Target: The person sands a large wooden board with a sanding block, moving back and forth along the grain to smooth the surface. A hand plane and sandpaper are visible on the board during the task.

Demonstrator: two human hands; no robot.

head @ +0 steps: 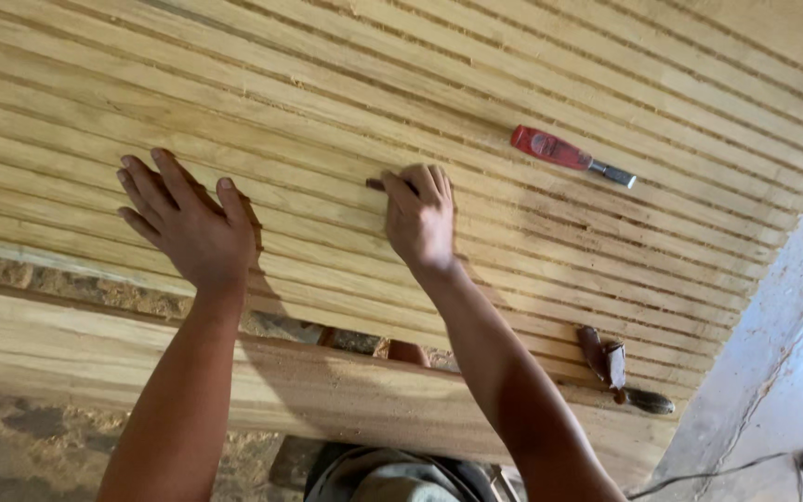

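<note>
A woodworker's left hand (190,228) presses flat, fingers spread and holding nothing, on a grooved timber panel (346,84), seemingly to steady it. To its right, the right hand (418,218) curls tight around a small dark tool (375,185) set against one groove. Farther right a red-handled chisel (569,155) lies within reach; a dark-handled tool (617,370) rests on the near right edge.

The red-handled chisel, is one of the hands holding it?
No, the red-handled chisel lies alone on the grooved wooden panel, apart from the right hand.
</note>
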